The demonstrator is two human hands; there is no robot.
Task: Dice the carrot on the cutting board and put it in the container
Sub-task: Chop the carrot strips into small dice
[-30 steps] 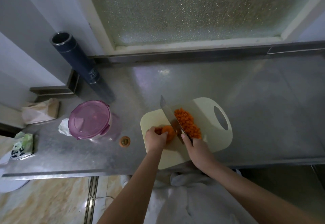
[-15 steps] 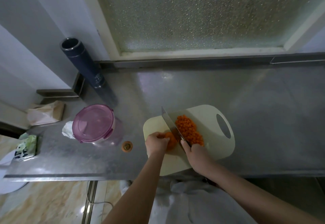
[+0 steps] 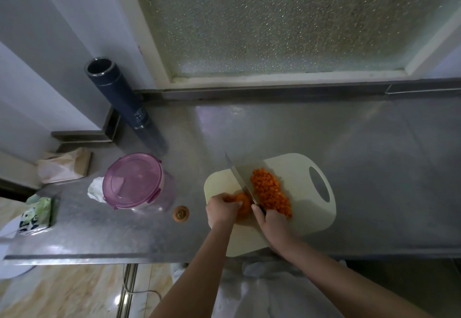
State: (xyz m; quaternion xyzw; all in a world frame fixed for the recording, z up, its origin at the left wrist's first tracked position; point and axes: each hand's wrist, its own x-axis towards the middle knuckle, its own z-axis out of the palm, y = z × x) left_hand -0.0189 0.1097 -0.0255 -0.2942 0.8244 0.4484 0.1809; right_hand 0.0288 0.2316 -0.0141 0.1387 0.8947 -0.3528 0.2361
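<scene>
Pinning the carrot stub [image 3: 243, 203] on the cutting board [image 3: 299, 168] steady with curled left hand [image 3: 222, 209] fingers, the right hand [image 3: 273, 223] grips the knife [image 3: 240, 180] beside them, diced pieces [image 3: 270, 193] piled beyond the blade, the lidded container [image 3: 134, 180] well apart.

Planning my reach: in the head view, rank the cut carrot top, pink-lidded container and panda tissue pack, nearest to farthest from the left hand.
1. cut carrot top, on the counter just left of the left hand.
2. pink-lidded container, further left and back.
3. panda tissue pack, at the counter's far left end.
</scene>
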